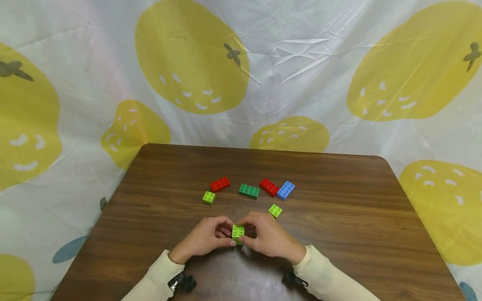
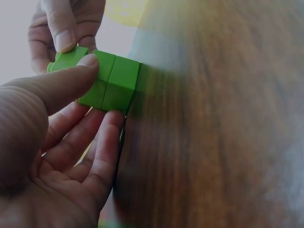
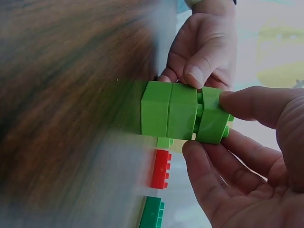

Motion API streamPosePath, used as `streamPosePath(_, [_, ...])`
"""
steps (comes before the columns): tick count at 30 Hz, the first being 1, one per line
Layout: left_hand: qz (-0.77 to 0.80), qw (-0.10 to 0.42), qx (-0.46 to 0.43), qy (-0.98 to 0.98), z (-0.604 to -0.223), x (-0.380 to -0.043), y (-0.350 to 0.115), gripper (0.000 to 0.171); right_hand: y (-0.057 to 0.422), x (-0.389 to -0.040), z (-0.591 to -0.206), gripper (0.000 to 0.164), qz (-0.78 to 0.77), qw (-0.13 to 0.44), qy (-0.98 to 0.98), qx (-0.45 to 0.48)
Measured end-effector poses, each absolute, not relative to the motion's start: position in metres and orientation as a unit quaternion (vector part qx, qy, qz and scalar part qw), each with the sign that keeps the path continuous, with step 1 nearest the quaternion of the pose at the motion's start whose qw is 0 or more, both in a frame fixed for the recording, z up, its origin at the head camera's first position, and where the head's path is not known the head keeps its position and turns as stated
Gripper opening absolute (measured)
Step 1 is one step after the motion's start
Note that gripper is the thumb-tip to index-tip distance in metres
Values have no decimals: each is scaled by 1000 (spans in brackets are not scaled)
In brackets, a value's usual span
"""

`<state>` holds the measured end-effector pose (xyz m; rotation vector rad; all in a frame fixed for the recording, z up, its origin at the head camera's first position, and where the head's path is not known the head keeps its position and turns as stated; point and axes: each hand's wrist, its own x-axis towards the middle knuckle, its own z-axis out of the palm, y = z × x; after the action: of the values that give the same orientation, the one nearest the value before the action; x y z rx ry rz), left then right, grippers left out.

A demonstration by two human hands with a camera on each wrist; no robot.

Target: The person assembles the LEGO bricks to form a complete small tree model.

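Pinching a little stack of three lime green bricks between both hands, this person has it upright right in front of them, low over the near half of the table. Can't really tell if the base is touching the wood or just above it.

The left hand has its thumb against the middle brick, fingertips on the opposite side. The right hand pinches the top brick between thumb and fingers. That top one isn't seated: it's a bit tilted, and the right wrist view shows studs in the gap under it. Middle brick and bottom brick sit flush.

Rest of the bricks are loose, studs up, farther back. On the left there's a red brick with a small lime brick just in front of it. Dark green brick in the center, then another red brick right beside a blue brick. A second small lime brick lies just beyond the right hand. Backdrop's a white cloth with yellow fruit prints.
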<state>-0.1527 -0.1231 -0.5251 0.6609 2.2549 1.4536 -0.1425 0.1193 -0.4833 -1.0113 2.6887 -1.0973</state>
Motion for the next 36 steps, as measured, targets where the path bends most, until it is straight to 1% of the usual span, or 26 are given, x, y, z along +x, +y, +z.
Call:
streamPosePath(11, [514, 189, 238, 802, -523, -152, -125, 34, 117, -145, -480, 29, -337, 13, 875, -347])
streamPosePath(19, [513, 185, 244, 802, -521, -152, -124, 34, 116, -148, -478, 27, -332, 26, 875, -350])
streamPosePath(26, [515, 175, 248, 801, -520, -151, -124, 36, 116, -147, -480, 27, -312, 22, 880, -359])
streamPosePath(36, [528, 163, 246, 796, -518, -149, -122, 33, 117, -147, -481, 31, -346, 59, 879, -324])
